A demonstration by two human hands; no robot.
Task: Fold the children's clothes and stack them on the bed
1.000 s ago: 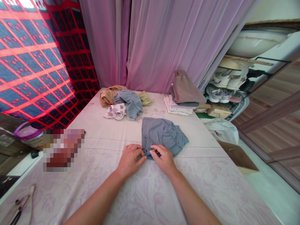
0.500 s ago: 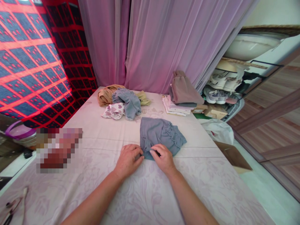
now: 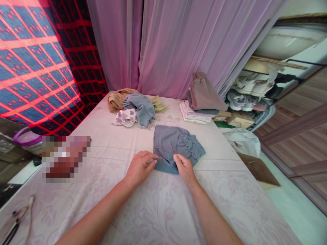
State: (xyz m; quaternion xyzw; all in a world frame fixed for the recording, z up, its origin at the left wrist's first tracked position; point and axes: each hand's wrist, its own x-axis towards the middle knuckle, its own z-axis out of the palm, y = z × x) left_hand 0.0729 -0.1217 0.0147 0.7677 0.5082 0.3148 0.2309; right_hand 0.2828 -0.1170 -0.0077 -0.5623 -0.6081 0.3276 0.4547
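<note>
A pair of grey-blue shorts (image 3: 170, 141) lies flat on the cloth-covered table, its gathered waistband pointing right. At its lower left edge, my left hand (image 3: 141, 166) pinches the hem between thumb and fingers. My right hand (image 3: 185, 168) grips a fold of the same fabric near the lower middle, thumb pressed to the fingers. Small creases run through the cloth between my hands. The undersides of both hands are hidden.
Loose clothes (image 3: 139, 107) lie heaped at the table's (image 3: 122, 211) far left. Folded clothes (image 3: 204, 95) are stacked at the far right. A pixelated patch (image 3: 66, 158) covers something on the left; cables (image 3: 24, 217) lie near the front left. An open cardboard box (image 3: 258, 170) stands off the right edge.
My right hand has shifted slightly right along the shorts, drawing the fabric, and the gap between my hands has widened. The camera view has tilted slightly.
</note>
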